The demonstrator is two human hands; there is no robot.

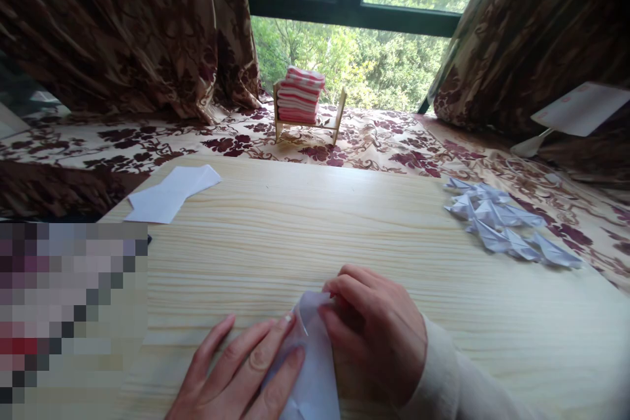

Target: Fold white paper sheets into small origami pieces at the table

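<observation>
Left hand [246,367] flat, fingers spread, thumb and forefinger lying on the white paper [317,380] at the bottom centre of the frame; right hand [377,328] curled, thumb and fingertips pinched together at its upper right corner. The paper lies on the bench between the two, its top end lifted and curving over a little near my left fingertips. I take this to be a fold at the top end. To do it well, I'd let the left fingers pin the sheet without dragging it, bring the edges level before any pressure goes on, then run a fingertip outward along the crease. Pressing while the top is still rounded could set the crease crooked.

Pale wood grain runs across the bench [275,230]. At its left far corner, in the left of the frame, are flat white sheets [170,197], overlapping at an angle; toward the right, pointed folded papers [512,220] sit in a close cluster. Beyond the bench, a flowered cloth [384,144] covers the ledge and carries a small wooden rack [339,118] with pink-and-white towels [299,95]. Brown patterned curtains [147,33] flank the window [354,46], with green trees outside.
</observation>
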